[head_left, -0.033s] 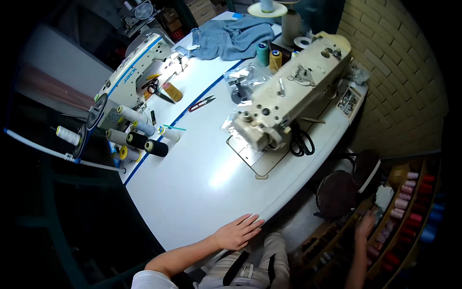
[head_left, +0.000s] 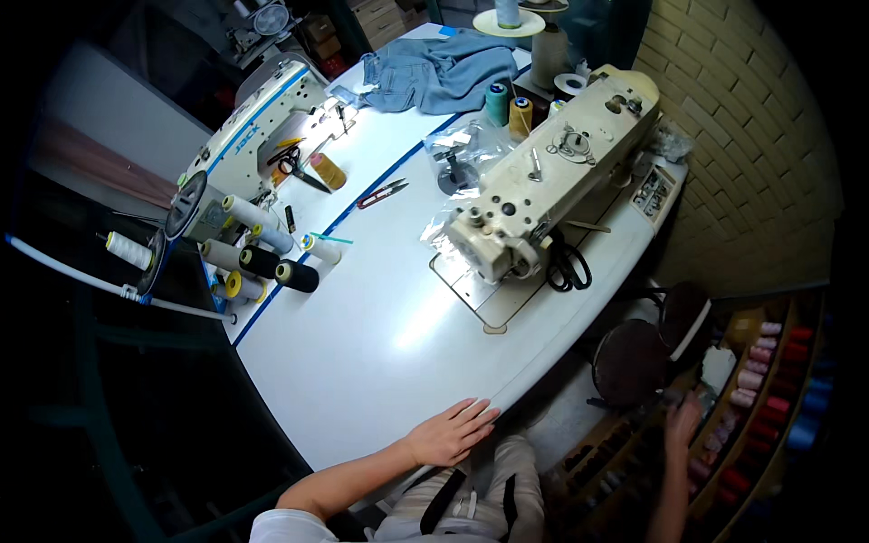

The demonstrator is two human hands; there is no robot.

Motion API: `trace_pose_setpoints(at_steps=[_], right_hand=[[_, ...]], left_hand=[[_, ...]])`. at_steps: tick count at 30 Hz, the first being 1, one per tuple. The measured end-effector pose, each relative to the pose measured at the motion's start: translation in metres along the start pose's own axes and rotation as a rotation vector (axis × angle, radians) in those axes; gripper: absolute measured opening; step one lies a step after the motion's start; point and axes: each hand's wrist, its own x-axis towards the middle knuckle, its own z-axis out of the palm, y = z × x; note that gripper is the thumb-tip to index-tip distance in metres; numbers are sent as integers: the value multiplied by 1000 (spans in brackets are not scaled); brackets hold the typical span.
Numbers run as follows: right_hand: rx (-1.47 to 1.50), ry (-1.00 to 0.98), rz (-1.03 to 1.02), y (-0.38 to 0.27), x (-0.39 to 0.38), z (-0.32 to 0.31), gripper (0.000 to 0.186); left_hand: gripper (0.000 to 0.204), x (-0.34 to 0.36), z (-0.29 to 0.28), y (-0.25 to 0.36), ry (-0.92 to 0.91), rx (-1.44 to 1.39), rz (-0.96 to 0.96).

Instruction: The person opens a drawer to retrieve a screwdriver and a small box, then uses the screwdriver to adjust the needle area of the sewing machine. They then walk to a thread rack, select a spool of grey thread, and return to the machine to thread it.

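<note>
My left hand (head_left: 451, 433) lies flat on the near edge of the white sewing table (head_left: 362, 371), fingers stretched out, holding nothing. Down at the right, my right hand (head_left: 684, 420) reaches over a rack of thread spools (head_left: 759, 355). Its fingers are bent around a small dark thing (head_left: 672, 396), too dim to name. Beside those fingers are a white piece (head_left: 718, 366) and some clear plastic. A cream sewing machine (head_left: 552, 172) stands on the table beyond my left hand, with black-handled scissors (head_left: 568, 264) next to its head.
A second sewing machine (head_left: 249, 127) stands at the left, near several thread cones (head_left: 297, 276). Red thread snips (head_left: 382, 194) lie mid-table; blue denim (head_left: 434, 72) is at the back. A round dark stool (head_left: 631, 362) stands between table and rack, near a brick wall (head_left: 742, 136).
My right hand has shifted slightly, and a small dark thing now shows at its fingertips. My left hand stays on the table edge.
</note>
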Motion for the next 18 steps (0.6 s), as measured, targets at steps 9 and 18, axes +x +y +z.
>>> trace_pose_setpoints(at_steps=[9, 18], right_hand=[[1591, -621, -164, -277, -40, -246, 31], [1768, -762, -356, -346, -113, -285, 47]], left_hand=[[54, 0, -80, 49, 756, -1591, -427], [53, -95, -166, 114, 1036, -1507, -204]])
